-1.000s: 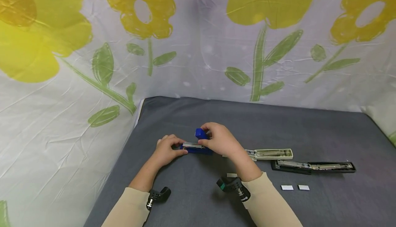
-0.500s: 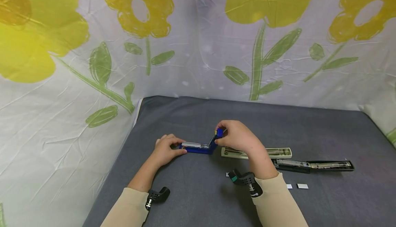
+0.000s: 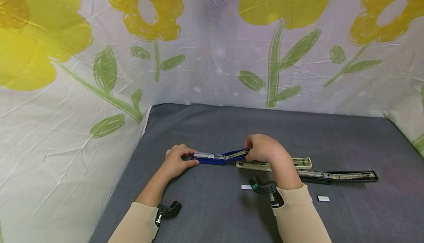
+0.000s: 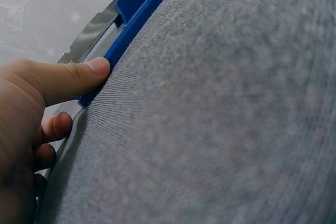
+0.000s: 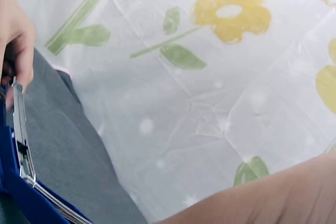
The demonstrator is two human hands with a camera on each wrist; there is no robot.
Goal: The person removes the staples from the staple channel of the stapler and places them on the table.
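Note:
A blue stapler [image 3: 212, 161] lies on the grey cloth, its top swung far back to the right so the metal magazine shows. My left hand [image 3: 179, 161] pinches the left end of its base between thumb and fingers; in the left wrist view the thumb [image 4: 84, 77] presses along the blue side. My right hand [image 3: 265, 148] grips the far end of the raised top, with the fingertips partly hidden behind it. In the right wrist view the stapler's hinge and spring [image 5: 31, 182] show at the lower left.
A pale green stapler [image 3: 303, 163] lies opened out behind my right wrist. Beyond it is a black stapler [image 3: 354, 177], also opened flat. Small white staple strips [image 3: 323, 199] lie nearer me on the grey cloth [image 3: 205, 206]. A flowered sheet [image 3: 212, 70] hangs behind.
The right hand has moved right and down, swinging the blue stapler's top from over the base to nearly flat. The left hand stays on the base.

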